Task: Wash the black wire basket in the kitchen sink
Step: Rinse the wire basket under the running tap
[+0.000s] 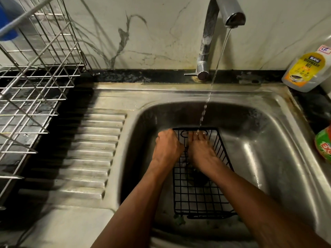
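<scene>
The black wire basket [197, 194] lies in the steel sink [268, 140], its long side running toward me. My left hand [167, 149] grips the basket's far left rim with curled fingers. Beside it, my right hand [200, 151] reaches to the far end wall, fingers spread on the wires. A thin stream of water from the chrome tap [215, 33] falls onto my right fingertips and the basket's far edge. My palms hide the wires under them.
A ribbed drainboard [93, 149] lies left of the bowl, with a steel dish rack [35, 77] on it and the counter. A dishwash gel bottle [308, 68] leans at the back right; a green packet [324, 145] sits at the right edge.
</scene>
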Available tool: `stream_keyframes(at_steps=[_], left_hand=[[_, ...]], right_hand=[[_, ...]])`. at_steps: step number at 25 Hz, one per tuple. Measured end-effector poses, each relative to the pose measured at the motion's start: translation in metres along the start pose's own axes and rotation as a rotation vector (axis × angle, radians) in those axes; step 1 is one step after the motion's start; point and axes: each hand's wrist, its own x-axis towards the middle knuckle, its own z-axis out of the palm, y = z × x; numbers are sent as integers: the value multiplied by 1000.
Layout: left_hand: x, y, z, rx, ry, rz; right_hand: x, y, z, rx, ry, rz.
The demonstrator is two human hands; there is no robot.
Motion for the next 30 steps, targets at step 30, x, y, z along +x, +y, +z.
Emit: stream_keyframes(at_steps=[30], left_hand=[[5,4,15,-9,-139,158]], right_hand=[[17,55,-8,19,296,66]])
